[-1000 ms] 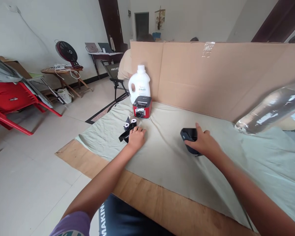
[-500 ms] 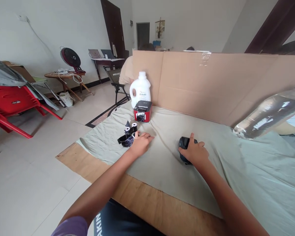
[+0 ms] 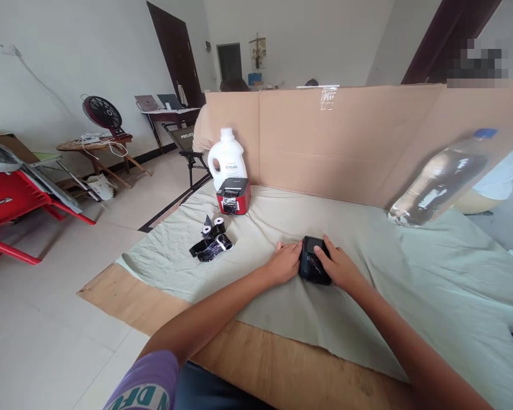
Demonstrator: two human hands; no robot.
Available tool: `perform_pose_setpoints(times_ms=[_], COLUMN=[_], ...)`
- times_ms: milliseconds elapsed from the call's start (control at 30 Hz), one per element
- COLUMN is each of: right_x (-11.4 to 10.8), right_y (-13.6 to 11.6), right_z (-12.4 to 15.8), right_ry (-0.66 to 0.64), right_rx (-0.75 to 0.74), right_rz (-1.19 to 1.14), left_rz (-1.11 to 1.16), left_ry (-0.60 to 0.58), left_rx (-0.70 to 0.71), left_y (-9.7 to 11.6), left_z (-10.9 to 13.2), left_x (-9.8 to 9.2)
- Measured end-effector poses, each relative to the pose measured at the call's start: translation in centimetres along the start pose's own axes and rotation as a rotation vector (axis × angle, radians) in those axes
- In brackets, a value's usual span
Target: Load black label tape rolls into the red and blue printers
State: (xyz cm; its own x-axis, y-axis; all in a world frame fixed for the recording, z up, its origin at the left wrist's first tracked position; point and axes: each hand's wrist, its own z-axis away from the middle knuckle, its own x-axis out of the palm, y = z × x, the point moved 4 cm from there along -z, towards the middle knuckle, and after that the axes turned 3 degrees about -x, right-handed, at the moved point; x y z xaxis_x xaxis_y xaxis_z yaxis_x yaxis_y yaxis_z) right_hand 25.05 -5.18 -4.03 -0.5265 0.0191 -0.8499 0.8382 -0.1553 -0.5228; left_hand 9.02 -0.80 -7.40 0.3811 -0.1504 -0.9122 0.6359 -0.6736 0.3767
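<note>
Nearest: bare board edge (image 3: 277,350). Beyond, on the cloth (image 3: 277,216), black device (image 3: 315,272); right hand (image 3: 340,267) clasps its right side, thumb on top. Left hand (image 3: 284,263) touches its left side; cannot tell whether it grips. Farther, leftward: dark rolls (image 3: 214,247), red-and-black machine (image 3: 243,200), white jug (image 3: 229,156).
</note>
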Motion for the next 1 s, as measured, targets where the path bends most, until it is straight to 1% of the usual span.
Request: perform_pose_setpoints(times_ms=[100,167,267,367,467,633,767,867,933,1000], right_x=[1.0,1.6,2.1,2.5,2.7,2.7,2.7,2.8,2.7,2.6], right_y=[0.9,1.2,1.7,2.4,2.7,2.7,2.5,2.5,2.5,2.6], right_z=[1.2,1.8,2.4,2.5,2.5,2.6,2.7,2.7,2.7,2.8], right_ry=[0.117,0.187,0.293,0.348,0.355,0.304,0.241,0.221,0.229,0.266], right_rx=[-0.032,-0.091,-0.209,-0.267,-0.268,-0.219,-0.172,-0.149,-0.149,-0.148], right_rz=[0.000,-0.043,-0.141,-0.219,-0.240,-0.218,-0.174,-0.166,-0.193,-0.263], left_rz=[0.012,0.024,0.035,0.061,0.080,0.050,-0.065,-0.136,-0.101,-0.005], left_ry=[0.020,0.025,0.031,0.047,0.049,0.031,-0.009,-0.042,-0.041,-0.018], left_rx=[0.029,0.029,0.001,-0.048,-0.060,-0.042,0.003,0.034,0.033,0.001], left_y=[0.0,0.1,0.0,-0.4,-0.8,-1.0,-1.0,-1.1,-1.2,-1.4], left_z=[0.5,0.9,1.4,1.8,2.0,1.9,1.5,1.4,1.3,1.3], left_x=[0.5,0.7,0.6,0.2,-0.1,-0.4,-0.7,-0.8,-0.8,-0.8])
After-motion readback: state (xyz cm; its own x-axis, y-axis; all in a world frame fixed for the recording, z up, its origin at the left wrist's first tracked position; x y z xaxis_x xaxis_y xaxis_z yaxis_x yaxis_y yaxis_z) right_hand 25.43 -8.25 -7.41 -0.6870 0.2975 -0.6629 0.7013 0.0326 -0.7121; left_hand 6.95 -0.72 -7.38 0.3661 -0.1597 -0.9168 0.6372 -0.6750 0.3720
